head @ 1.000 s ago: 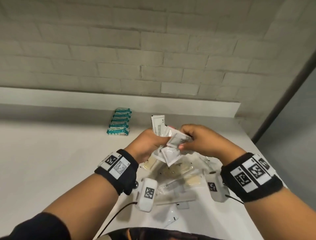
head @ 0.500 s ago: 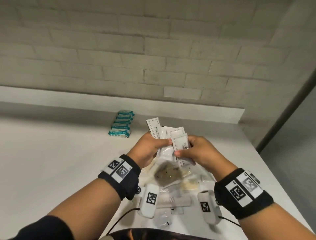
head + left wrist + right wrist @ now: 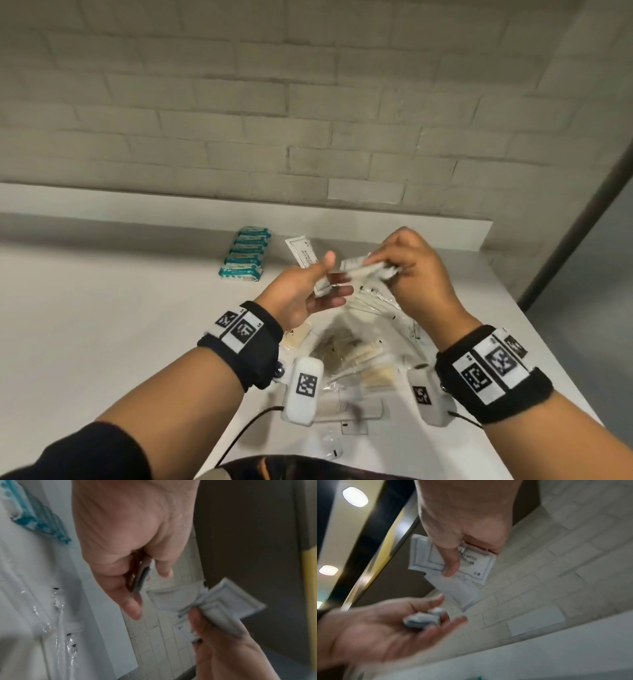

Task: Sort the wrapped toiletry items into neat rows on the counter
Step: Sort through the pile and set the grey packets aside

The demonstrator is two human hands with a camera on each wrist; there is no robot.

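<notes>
Nearby, clear-wrapped toiletries (image 3: 356, 356) are lying heaped on the bench (image 3: 102, 325), above them the left hand (image 3: 301, 294) is cradling crumpled sachets (image 3: 423, 619) on outstretched fingers, the right hand (image 3: 418, 277) is pinching flat white printed sachets (image 3: 363, 267), and beyond, teal packets (image 3: 246, 253) are sitting in a row.

- Teal packets (image 3: 245, 253): six, in one row beyond the clear-wrapped pile (image 3: 356, 346), to its left.
- White sachets (image 3: 467, 563): at least three pinched in my right hand (image 3: 467, 513) above the pile. More lie on my left hand's (image 3: 373, 628) fingers, too blurred to count.
- Comb (image 3: 346, 409): one, at the pile's near edge.
- The pile's own wrapped pieces: too tangled to count.
</notes>
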